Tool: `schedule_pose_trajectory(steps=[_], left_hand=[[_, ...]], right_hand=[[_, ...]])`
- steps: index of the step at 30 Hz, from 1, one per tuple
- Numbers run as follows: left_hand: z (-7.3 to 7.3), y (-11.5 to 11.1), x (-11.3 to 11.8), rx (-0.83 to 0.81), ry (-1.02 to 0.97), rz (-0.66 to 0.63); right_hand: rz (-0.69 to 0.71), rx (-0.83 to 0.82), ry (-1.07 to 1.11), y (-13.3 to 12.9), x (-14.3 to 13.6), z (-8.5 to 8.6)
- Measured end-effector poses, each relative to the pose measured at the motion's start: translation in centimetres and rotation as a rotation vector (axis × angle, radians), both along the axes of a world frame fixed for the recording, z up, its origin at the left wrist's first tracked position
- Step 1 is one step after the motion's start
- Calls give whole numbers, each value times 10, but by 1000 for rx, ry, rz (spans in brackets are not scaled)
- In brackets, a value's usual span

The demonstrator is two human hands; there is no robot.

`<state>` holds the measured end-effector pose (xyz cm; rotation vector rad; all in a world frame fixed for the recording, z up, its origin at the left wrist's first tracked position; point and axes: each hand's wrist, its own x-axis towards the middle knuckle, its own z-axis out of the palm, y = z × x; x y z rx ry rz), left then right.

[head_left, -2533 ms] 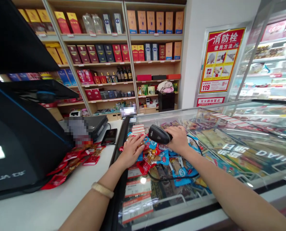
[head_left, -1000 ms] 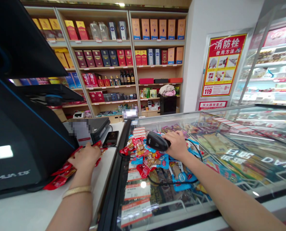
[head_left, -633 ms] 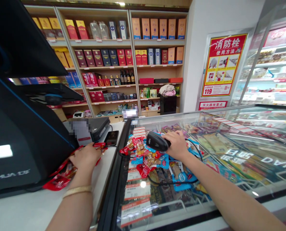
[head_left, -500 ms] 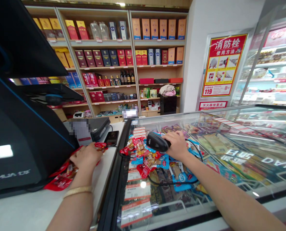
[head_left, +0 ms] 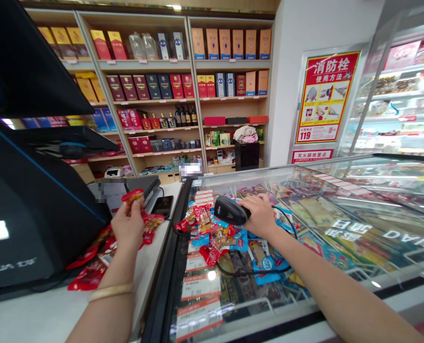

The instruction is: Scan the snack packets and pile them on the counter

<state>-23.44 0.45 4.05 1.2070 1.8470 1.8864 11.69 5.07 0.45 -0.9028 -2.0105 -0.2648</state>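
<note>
My left hand pinches a small red snack packet above the white counter. Beneath and around that hand lie more red packets, beside the black register. A black handheld scanner is gripped in my right hand, its head pointing left. It is over a pile of red and blue snack packets on the glass top of the freezer. The scanner's black cable curls around the pile.
The dark register rises at the left. A phone lies on the counter near a grey device. Shelves of boxes and bottles stand behind, with a red poster on the wall.
My left hand has risen from the red packets on the counter with one packet between its fingers. The right hand and scanner have barely moved; the view has shifted slightly.
</note>
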Motion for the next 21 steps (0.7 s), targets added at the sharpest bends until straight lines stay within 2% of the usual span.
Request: schedule_pose_trajectory(steps=[2,3,5,7,11,15,18,21], left_hand=[[4,3,12,122,-378,-106],[5,5,17,136,-536,-146],[6,5,26,78,-713,-268],[6,5,33,53,-755,-336],[1,2,45,42,-713,-439],[-3,2,49,6,-709,-532],[-3,1,47,-16,-823,-563],[0,-4,44,-9,-951,-731]], right_hand=[[-3,0,-4,0,0,1],[-1,3,-5,1,0,1],[11,19,4,1,0,1],[28,37,15,2,0,0],[44,46,11,2,-1,0],[44,40,-4,0,-1,0],[60,50,1,0,-2,1],[84,66,18,-2,-3,3]])
